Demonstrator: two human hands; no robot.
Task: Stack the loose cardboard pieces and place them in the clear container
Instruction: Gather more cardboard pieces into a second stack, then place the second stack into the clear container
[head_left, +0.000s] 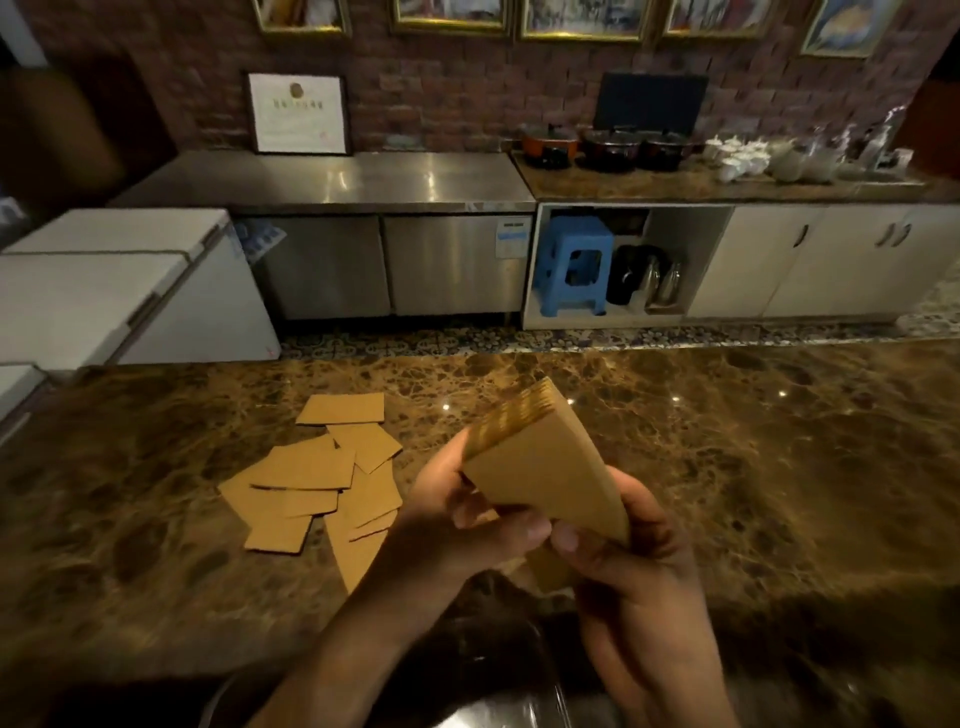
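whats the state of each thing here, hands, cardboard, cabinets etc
left hand: grips the cardboard stack
right hand: grips the cardboard stack
cardboard stack: held above the marble counter, tilted
loose cardboard pieces: scattered flat, overlapping, on the marble counter
white cabinet doors: closed
blue stool: upright in the open cubby

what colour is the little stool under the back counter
Blue; the stool shows in the head view, in the open cabinet bay.
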